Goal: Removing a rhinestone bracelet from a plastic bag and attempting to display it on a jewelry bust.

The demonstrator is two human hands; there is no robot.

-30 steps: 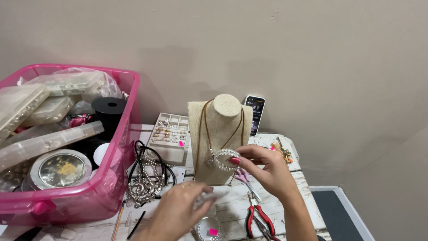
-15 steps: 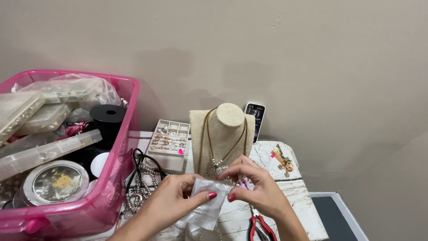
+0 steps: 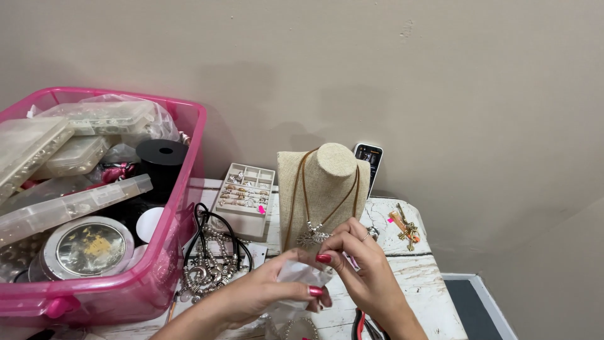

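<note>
My left hand [image 3: 264, 296] pinches a small clear bag [image 3: 296, 280] low over the worktop [image 3: 415, 277], mouth up; my right hand [image 3: 362, 264] pinches its top edge, just before the necklace bust [image 3: 327, 189].

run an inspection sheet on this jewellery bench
surface: white distressed wood table
job's things: small clear plastic bag; pendant necklace on linen bust
clutter: pink bin of bead boxes, ring tray, bead necklace heap, pliers, gold cross, phone
hands: left hand and right hand both pinch the bag
cables: nothing seen
surroundings: beige wall
</note>
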